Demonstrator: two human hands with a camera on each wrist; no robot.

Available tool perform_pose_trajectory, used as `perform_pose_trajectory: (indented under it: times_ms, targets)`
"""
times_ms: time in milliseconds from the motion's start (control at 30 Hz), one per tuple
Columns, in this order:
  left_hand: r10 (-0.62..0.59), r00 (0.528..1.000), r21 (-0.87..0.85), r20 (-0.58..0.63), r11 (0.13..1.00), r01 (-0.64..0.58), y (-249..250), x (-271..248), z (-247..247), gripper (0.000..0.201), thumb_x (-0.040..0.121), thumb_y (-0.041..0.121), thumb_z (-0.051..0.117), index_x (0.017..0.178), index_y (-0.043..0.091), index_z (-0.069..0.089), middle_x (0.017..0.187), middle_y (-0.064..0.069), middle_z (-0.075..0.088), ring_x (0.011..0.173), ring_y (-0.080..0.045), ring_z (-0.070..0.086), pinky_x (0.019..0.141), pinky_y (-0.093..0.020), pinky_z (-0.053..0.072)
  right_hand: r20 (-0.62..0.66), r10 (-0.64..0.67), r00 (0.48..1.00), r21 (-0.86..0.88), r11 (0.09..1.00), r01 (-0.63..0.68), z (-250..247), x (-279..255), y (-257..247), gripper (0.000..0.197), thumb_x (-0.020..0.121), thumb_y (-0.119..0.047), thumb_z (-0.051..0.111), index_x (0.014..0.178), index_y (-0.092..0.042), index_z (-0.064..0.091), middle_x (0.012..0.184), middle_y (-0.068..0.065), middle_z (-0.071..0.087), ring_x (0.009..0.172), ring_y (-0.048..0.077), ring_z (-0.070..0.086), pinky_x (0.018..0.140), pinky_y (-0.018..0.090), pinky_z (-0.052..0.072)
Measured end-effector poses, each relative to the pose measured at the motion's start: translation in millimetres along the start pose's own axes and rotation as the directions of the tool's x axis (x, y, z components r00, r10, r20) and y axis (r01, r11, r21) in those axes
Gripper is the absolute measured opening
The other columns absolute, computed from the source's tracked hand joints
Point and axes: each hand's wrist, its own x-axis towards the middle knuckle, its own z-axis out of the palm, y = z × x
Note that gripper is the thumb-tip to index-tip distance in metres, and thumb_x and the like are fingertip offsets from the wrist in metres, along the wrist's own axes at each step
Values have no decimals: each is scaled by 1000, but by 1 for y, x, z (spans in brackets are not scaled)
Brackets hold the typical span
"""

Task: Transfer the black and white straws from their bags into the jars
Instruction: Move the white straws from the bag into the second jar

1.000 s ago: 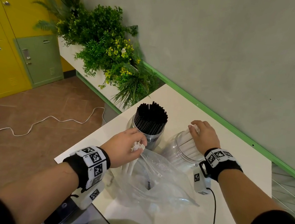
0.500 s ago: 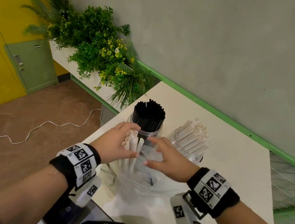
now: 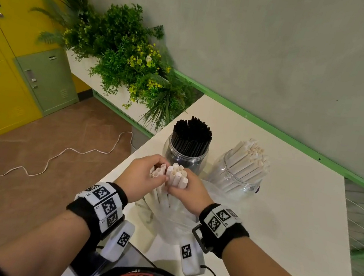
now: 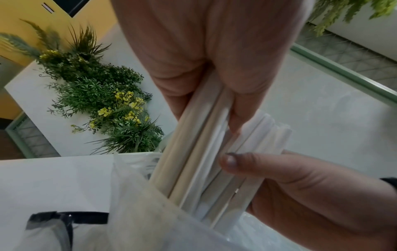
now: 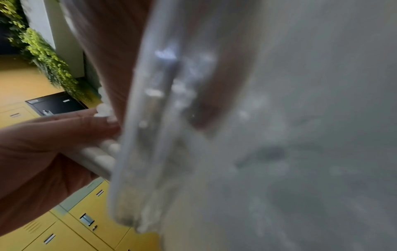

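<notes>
Both hands meet over a clear plastic bag point(image 3: 173, 219) near the table's front edge. My left hand point(image 3: 142, 176) grips a few white straws point(image 3: 158, 172) that stand up out of the bag. My right hand point(image 3: 187, 190) holds a thicker bunch of white straws point(image 3: 177, 176) right beside them. In the left wrist view the white straws point(image 4: 193, 161) run down into the bag point(image 4: 150, 212), with the right thumb across them. Behind the hands stands a clear jar of black straws point(image 3: 191, 136). To its right a second jar point(image 3: 238, 174) holds white straws that lean right.
The white table point(image 3: 281, 219) ends close to my body, and its left edge drops to a brown floor with a white cable point(image 3: 35, 165). A planter of green plants point(image 3: 126, 62) stands beyond the table's far corner. Yellow and green lockers point(image 3: 12, 71) line the left. A grey wall runs behind.
My right hand left the white-straw jar and came left to the bag, where it took hold of straws. My left hand lifted its straws higher out of the bag.
</notes>
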Motion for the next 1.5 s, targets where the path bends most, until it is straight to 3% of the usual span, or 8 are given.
perform_pose_trajectory:
  times_ms: [133,333,533,667,1000,1133,1267,1500]
  targets:
    - [31,1000,20,-4,999,-31,2,-2,0,23,83,16,68,86,37,58,84,15,64,83,1,57,68,-6,39,-67,14,998,97,995,-8,2,-4,-2,26,80,-16,71,105,-14,64,102,5,69,98,21,65,89,41,53]
    - [67,998,99,-22,993,-64,6,3,7,7,85,24,67,90,26,62,88,13,62,84,-2,56,68,-11,39,-151,-48,987,143,987,70,-12,-7,-11,24,85,-19,69,104,-10,59,90,-6,65,84,6,62,72,20,48]
    - [110,994,79,12,991,-111,6,7,13,22,84,25,69,99,38,59,100,17,61,97,2,54,81,-5,36,-170,-97,981,98,989,115,-11,-12,-10,24,87,-13,67,109,-13,58,100,5,67,93,16,63,80,31,50]
    - [132,991,103,-22,986,-129,6,10,15,11,85,28,65,88,37,60,94,10,61,87,-6,57,78,-20,44,-192,-116,974,34,992,125,-6,-12,-8,27,91,-19,63,116,-16,53,102,-1,66,94,11,63,82,33,52]
    - [113,993,217,-32,971,-103,5,15,13,4,89,23,61,87,26,60,90,5,59,82,-12,55,68,-19,38,-459,-314,831,54,924,379,-67,-24,-67,82,89,7,54,144,-36,11,116,12,59,89,4,70,84,3,41]
    - [130,991,232,-18,965,-122,13,17,18,3,89,20,60,88,19,62,89,1,59,80,-15,56,69,-26,40,-509,-386,769,17,889,458,-99,-23,-91,77,90,6,53,146,-31,14,95,-8,66,92,13,71,85,25,52]
    - [122,992,237,-13,965,-115,17,21,22,3,90,22,59,87,22,60,89,2,58,79,-15,55,71,-28,43,-614,-411,674,47,834,551,-132,-26,-106,67,92,11,46,144,-17,14,94,3,56,92,21,70,81,28,55]
    - [85,996,273,-22,959,-76,16,24,23,4,90,24,58,90,21,61,92,2,58,79,-15,53,68,-26,36,-780,-372,504,24,786,618,-183,-31,-109,66,91,11,46,141,-18,14,98,4,52,96,31,68,89,55,52]
